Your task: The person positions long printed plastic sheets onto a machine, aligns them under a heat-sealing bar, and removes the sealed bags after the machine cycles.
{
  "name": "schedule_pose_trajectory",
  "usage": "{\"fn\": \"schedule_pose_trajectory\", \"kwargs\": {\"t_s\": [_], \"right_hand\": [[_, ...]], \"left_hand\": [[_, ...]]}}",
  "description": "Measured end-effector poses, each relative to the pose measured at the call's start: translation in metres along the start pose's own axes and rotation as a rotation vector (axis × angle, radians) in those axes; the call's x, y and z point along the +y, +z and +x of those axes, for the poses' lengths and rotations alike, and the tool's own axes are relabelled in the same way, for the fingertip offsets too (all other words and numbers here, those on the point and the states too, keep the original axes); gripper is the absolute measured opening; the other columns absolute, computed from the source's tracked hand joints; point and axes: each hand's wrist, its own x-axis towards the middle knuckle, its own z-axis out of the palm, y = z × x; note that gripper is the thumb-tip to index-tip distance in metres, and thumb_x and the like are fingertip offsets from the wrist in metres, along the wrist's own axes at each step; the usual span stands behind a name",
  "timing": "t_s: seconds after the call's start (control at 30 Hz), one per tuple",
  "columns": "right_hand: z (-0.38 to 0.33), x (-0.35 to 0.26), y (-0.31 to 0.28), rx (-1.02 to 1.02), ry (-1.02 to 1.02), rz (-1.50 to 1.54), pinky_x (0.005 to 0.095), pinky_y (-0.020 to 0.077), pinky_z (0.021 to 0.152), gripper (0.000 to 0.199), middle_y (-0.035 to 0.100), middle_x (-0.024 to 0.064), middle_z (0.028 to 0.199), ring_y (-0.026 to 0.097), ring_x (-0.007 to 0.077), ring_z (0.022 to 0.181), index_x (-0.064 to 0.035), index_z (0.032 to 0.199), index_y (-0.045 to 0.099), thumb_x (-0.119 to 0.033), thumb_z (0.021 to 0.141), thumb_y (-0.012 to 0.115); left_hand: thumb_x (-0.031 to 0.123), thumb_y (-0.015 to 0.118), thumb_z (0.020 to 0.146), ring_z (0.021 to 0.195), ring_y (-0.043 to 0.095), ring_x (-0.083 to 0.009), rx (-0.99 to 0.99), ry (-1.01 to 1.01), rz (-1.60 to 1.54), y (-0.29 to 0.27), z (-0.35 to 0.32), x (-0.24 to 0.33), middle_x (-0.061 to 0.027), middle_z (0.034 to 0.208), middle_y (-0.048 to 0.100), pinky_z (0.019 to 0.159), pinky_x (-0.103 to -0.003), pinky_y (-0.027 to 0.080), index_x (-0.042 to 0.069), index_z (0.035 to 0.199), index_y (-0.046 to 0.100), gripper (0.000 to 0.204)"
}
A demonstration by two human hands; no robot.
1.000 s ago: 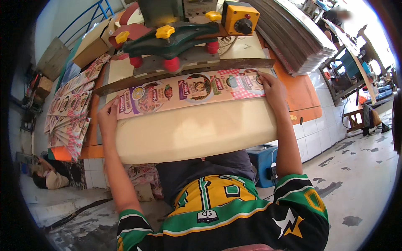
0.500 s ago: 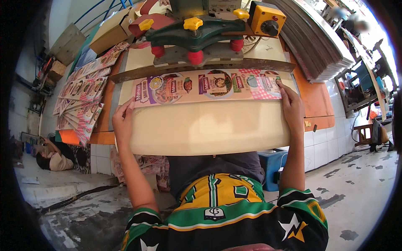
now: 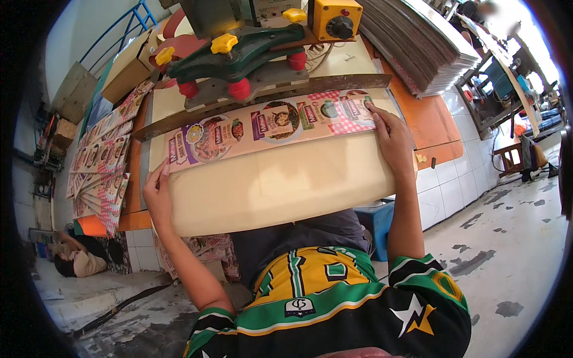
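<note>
A long printed strip (image 3: 239, 138), with pictures of food dishes and a red checked pattern, lies across a smooth cream board (image 3: 280, 179). My left hand (image 3: 159, 197) pinches the strip's left end, thumb and fingers close together. At the opposite end, my right hand (image 3: 391, 134) grips the strip's edge, with its palm over the board's right side. Just beyond the strip runs a long metal bar (image 3: 352, 83) of a press. Above the bar sits the dark green press head (image 3: 250, 53) with yellow knobs and red feet. The strip's far edge lies close along the bar.
Several printed strips (image 3: 101, 158) lie in a fanned pile at left, near a cardboard box (image 3: 128, 65). A tall stack of grey sheets (image 3: 424, 48) stands at right. A yellow control box (image 3: 337, 21) is on the press. Another person (image 3: 83, 259) is at far left.
The whole view has tilted and shifted, so the press and board appear slanted and farther left. Both hands keep their places at the strip's ends.
</note>
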Motion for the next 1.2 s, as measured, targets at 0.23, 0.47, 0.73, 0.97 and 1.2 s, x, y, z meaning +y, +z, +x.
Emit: {"fn": "schedule_pose_trajectory", "kwargs": {"t_s": [0.23,0.47,0.73,0.97,1.2], "right_hand": [[-0.001,0.0,0.0,0.02,-0.019,-0.032,0.0422,0.0512,0.083,0.027,0.073,0.0149,0.098,0.068,0.0329,0.09,-0.0155,0.123,0.075,-0.021,0.1,0.061],[-0.003,0.002,0.002,0.004,-0.003,-0.054,0.044,0.0499,0.086,0.027,0.073,0.015,0.1,0.067,0.0335,0.095,-0.0152,0.123,0.074,-0.02,0.1,0.06],[-0.002,-0.002,0.001,0.0,0.007,-0.06,0.0446,0.0495,0.085,0.027,0.072,0.0147,0.097,0.066,0.0337,0.093,-0.0157,0.122,0.075,-0.022,0.1,0.06],[-0.001,-0.004,-0.002,-0.017,0.021,-0.084,0.0436,0.0501,0.086,0.027,0.073,0.0148,0.097,0.067,0.0344,0.094,-0.0152,0.122,0.075,-0.023,0.1,0.06],[-0.002,-0.003,0.0,-0.002,0.014,-0.091,0.0432,0.0506,0.086,0.027,0.073,0.0153,0.1,0.067,0.0344,0.095,-0.015,0.122,0.075,-0.023,0.1,0.06]], "left_hand": [[0.022,0.059,0.105,0.084,0.053,-0.0146,0.008,0.001,-0.003,0.002,0.0,0.002,-0.007,0.097,0.063,0.08,-0.028,0.045,0.008,0.131,0.071,0.032],[0.022,0.059,0.106,0.089,0.057,-0.0159,0.008,-0.015,0.025,0.001,-0.002,0.005,-0.0088,0.101,0.066,0.083,-0.029,0.047,0.007,0.13,0.071,0.031],[0.017,0.059,0.104,0.089,0.058,-0.0176,0.017,0.097,0.006,0.002,0.0,-0.001,-0.01,0.102,0.067,0.082,-0.03,0.047,0.007,0.13,0.071,0.03],[0.016,0.058,0.104,0.087,0.057,-0.017,0.008,0.036,-0.012,0.002,0.001,0.002,-0.0089,0.097,0.064,0.083,-0.03,0.048,0.008,0.132,0.07,0.032],[0.01,0.057,0.103,0.089,0.058,-0.017,-0.014,0.011,0.0,-0.001,0.0,0.004,-0.0103,0.102,0.066,0.084,-0.03,0.047,0.008,0.133,0.07,0.033]]}}
